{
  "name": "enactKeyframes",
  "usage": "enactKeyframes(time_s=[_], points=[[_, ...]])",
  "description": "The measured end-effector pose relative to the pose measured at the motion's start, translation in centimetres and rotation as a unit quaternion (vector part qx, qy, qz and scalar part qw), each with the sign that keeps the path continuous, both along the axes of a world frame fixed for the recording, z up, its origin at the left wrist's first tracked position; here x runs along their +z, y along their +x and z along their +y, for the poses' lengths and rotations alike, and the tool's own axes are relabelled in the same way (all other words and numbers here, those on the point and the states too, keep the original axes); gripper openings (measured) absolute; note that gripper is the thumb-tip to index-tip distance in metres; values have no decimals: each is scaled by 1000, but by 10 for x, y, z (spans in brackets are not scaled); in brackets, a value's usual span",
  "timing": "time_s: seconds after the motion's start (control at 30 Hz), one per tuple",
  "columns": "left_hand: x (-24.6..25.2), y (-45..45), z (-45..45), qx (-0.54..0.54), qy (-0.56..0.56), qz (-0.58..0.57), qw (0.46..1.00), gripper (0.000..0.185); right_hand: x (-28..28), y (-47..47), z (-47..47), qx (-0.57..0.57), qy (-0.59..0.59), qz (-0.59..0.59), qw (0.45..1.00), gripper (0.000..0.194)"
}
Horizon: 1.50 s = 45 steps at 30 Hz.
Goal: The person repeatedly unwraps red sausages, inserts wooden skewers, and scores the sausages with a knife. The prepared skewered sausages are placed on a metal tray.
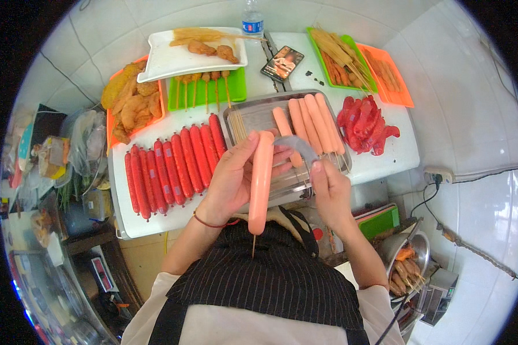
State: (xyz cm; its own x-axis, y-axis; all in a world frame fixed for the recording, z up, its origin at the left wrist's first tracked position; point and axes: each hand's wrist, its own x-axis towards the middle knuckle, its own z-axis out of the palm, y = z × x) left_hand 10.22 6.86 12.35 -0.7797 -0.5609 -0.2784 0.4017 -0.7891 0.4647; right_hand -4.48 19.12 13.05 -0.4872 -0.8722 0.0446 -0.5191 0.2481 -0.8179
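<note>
My left hand (229, 185) holds a peeled pink sausage (261, 185) upright, with a wooden skewer (254, 246) sticking out of its lower end. In my right hand (331, 189) is the handle of a curved blade (300, 148), whose tip reaches towards the sausage and the left fingers. Behind both hands a metal tray (259, 103) bears several peeled sausages (313, 120), some on skewers, and a bundle of bare wooden skewers (237, 125). Several red-wrapped sausages (172, 168) lie in a row on the left. Empty red casings (364, 125) are heaped right of the tray.
Orange trays of fried meat (134, 103) and skewered food (388, 75) stand at the far corners. Green trays (237, 88), a white tray (155, 51), a phone (282, 63) and a water bottle (253, 21) are at the back. A metal bowl of sausages (423, 250) stands lower right.
</note>
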Motion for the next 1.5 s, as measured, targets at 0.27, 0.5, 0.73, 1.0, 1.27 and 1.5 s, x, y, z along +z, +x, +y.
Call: enactKeyframes(time_s=[0.27, 0.5, 0.73, 1.0, 1.27, 1.5], points=[[-2, 0, -7, -8, -2, 20, 1000, 46, -2, 12, 12, 117, 76, 31, 990, 34], [-1, 1, -11, -13, 0, 37, 999, 48, 2, 12, 11, 20, 34, 0, 999, 31], [-5, 1, -12, -21, 2, 10, 1000, 51, -2, 27, 23, 117, 98, 39, 987, 29], [-3, 1, -13, -11, -3, 23, 1000, 52, -2, 27, 39, 64, 55, 4, 996, 26], [-9, 3, -11, -2, -29, -29, 999, 49, -6, 36, 50, 169, 72, 70, 981, 19], [-8, 0, -10, -10, -51, -23, 998, 46, 5, 0, 16, 10, 11, 8, 1000, 24]])
